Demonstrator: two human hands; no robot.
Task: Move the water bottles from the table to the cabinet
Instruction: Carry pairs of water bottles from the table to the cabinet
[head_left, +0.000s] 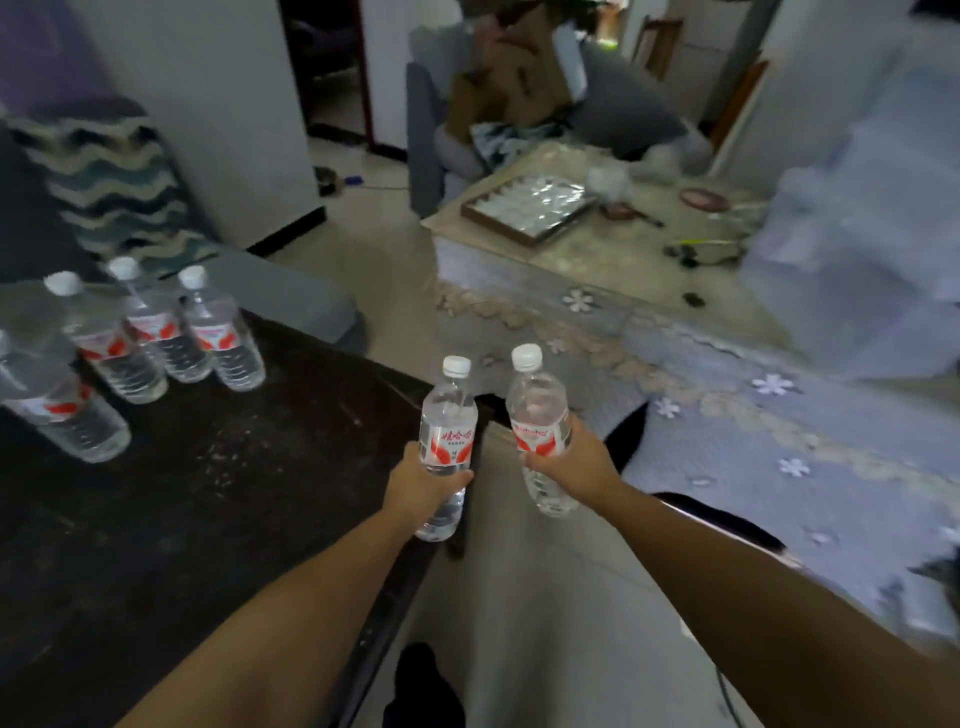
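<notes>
Left hand (422, 480) gripping one bottle (448, 436), right hand (571, 460) gripping another (537, 415), four bottles (156, 332) on dark table (234, 493)

Indoor light, dim and even, no hard shadows. Brightest patch: pale floor (363, 249) and far doorway, top right. Dark table (208, 493) shows faint speckled sheen. Glare on foil-wrapped tray (530, 202). Overall soft focus; heavy smear on right edge and far background. Wide-angle bending at borders, forearms stretched. Labels on nearest bottles (448, 431) partly legible
</notes>
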